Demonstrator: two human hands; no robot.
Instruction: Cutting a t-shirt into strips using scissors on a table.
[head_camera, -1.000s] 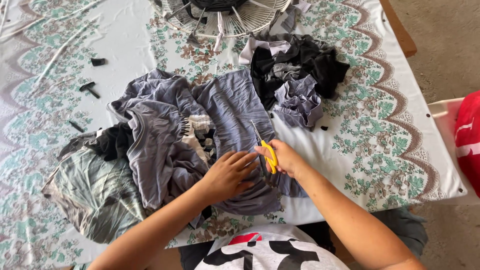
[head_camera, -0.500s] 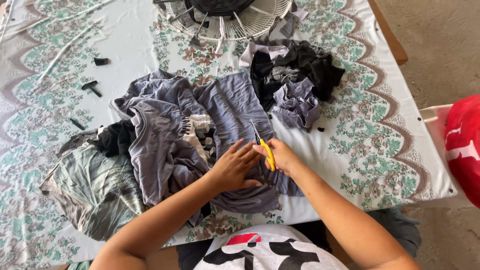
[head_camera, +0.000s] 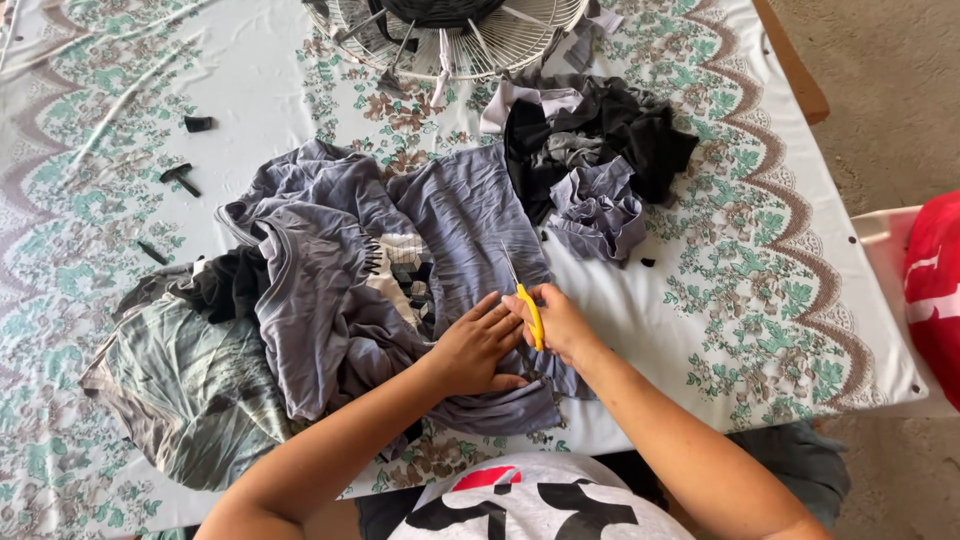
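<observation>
Floral-clothed table (head_camera: 760, 300), grey garments (head_camera: 340, 260), dark cloth pile (head_camera: 600, 140), fan grille (head_camera: 450, 30), perhaps black scraps (head_camera: 180, 178)

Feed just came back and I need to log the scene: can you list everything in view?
grey-purple garment: one, table centre, under both hands
scissors: one, yellow handles, in the right hand, blades on the garment
green-grey garment: one, lower left
black and grey fabric heap: one, right of centre
black scraps: several, upper left
fan grille: one, white wire, top edge
floral tablecloth: one, white and green, covering the table
red thing: one, right edge
left hand: flat on the garment
right hand: gripping the scissors
</observation>
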